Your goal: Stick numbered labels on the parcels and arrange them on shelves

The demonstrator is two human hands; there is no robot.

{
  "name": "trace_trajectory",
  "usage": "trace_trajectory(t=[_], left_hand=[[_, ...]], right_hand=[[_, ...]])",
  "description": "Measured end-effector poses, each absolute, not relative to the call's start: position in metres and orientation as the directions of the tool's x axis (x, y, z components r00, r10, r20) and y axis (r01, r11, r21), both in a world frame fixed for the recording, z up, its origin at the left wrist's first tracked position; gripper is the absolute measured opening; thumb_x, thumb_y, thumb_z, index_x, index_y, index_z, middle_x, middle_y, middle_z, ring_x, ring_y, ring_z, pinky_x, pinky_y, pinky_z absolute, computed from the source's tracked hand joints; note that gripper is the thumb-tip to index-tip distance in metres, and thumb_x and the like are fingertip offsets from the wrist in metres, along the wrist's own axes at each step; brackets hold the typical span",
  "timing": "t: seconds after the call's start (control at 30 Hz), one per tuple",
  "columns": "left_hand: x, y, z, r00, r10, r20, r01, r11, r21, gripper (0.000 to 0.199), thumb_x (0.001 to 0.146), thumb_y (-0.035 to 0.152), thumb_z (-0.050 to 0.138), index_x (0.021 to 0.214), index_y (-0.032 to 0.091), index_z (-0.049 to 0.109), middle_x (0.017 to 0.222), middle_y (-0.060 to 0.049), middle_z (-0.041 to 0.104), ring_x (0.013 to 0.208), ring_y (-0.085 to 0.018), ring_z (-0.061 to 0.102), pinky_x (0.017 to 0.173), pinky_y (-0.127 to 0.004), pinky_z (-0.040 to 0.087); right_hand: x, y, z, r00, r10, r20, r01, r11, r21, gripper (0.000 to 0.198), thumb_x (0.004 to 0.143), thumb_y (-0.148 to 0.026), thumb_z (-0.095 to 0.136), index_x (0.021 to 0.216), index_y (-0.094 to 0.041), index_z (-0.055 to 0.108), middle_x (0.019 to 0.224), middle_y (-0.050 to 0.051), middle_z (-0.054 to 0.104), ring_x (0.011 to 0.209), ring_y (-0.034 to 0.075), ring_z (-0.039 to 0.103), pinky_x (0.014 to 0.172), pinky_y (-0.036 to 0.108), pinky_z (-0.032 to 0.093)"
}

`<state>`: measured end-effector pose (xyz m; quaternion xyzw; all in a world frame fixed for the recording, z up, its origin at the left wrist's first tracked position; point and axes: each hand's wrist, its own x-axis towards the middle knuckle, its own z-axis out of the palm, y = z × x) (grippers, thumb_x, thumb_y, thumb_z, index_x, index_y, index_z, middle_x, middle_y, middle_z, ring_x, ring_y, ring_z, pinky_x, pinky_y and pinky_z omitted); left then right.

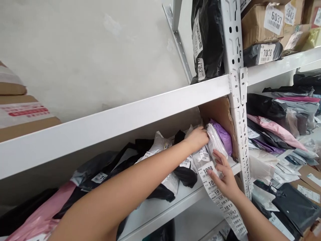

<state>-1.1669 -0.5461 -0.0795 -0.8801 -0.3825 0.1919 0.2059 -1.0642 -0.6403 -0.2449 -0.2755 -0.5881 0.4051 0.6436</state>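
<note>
My left hand (197, 138) reaches over the row of parcels on the middle shelf. Its fingers are bent at the upper end of a slim white plastic parcel (216, 140); the fingertips are partly hidden. In my right hand (225, 175) is a long strip of numbered labels (227, 207), with the thumb near the 1008 label. The strip hangs down past the shelf edge, while the right fingers lie against the lower part of the white parcel. Left of it is a clear-wrapped parcel labelled 1007 (204, 155). A purple parcel (222, 136) leans on the other side.
A white perforated post (237, 100) stands right of my hands, beside a cardboard divider (220, 113). The upper shelf beam (125, 118) crosses above my forearms. Black parcels (187, 174) and a pink bag (47, 214) fill the row leftward. More bagged parcels (276, 130) are stacked at right.
</note>
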Motion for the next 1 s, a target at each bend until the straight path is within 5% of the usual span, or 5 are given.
trace_trajectory(t=[0.3, 0.47, 0.7, 1.0], left_hand=[[-1.18, -0.53, -0.078, 0.633, 0.763, -0.129, 0.585, -0.581, -0.565, 0.027, 0.089, 0.003, 0.051, 0.099, 0.01, 0.075, 0.106, -0.017, 0.075, 0.102, -0.029, 0.069, 0.078, -0.035, 0.051], [-1.173, -0.526, -0.074, 0.617, 0.772, -0.151, 0.575, -0.574, -0.584, 0.025, 0.087, 0.003, 0.052, 0.087, 0.011, 0.076, 0.093, -0.016, 0.077, 0.09, -0.029, 0.072, 0.074, -0.035, 0.051], [-1.174, -0.545, -0.063, 0.617, 0.736, -0.277, 0.553, -0.657, -0.513, 0.019, 0.095, 0.026, 0.055, 0.097, 0.02, 0.072, 0.082, -0.006, 0.076, 0.075, -0.023, 0.071, 0.061, -0.027, 0.046], [-1.199, -0.56, -0.075, 0.737, 0.603, -0.304, 0.46, -0.778, -0.428, 0.011, 0.084, 0.023, 0.071, 0.095, 0.021, 0.071, 0.097, -0.005, 0.075, 0.096, -0.024, 0.068, 0.087, -0.033, 0.05]], right_hand=[[-1.057, -0.634, -0.247, -0.089, 0.85, 0.519, -0.071, 0.515, -0.854, 0.04, 0.091, -0.047, 0.062, 0.064, -0.023, 0.045, 0.157, 0.015, 0.042, 0.147, 0.031, 0.037, 0.118, 0.049, 0.033], [-1.068, -0.623, -0.238, -0.196, 0.852, 0.485, -0.133, 0.467, -0.874, 0.042, 0.087, -0.055, 0.064, 0.065, -0.023, 0.046, 0.154, 0.017, 0.045, 0.144, 0.031, 0.041, 0.117, 0.049, 0.036], [-1.08, -0.613, -0.243, -0.33, 0.807, 0.49, -0.234, 0.433, -0.871, 0.048, 0.085, -0.062, 0.064, 0.064, -0.021, 0.05, 0.162, 0.013, 0.033, 0.151, 0.03, 0.029, 0.121, 0.043, 0.029], [-1.079, -0.626, -0.255, -0.047, 0.865, 0.5, -0.105, 0.494, -0.863, 0.042, 0.093, -0.05, 0.055, 0.063, -0.023, 0.045, 0.13, 0.018, 0.066, 0.12, 0.028, 0.064, 0.103, 0.041, 0.048]])
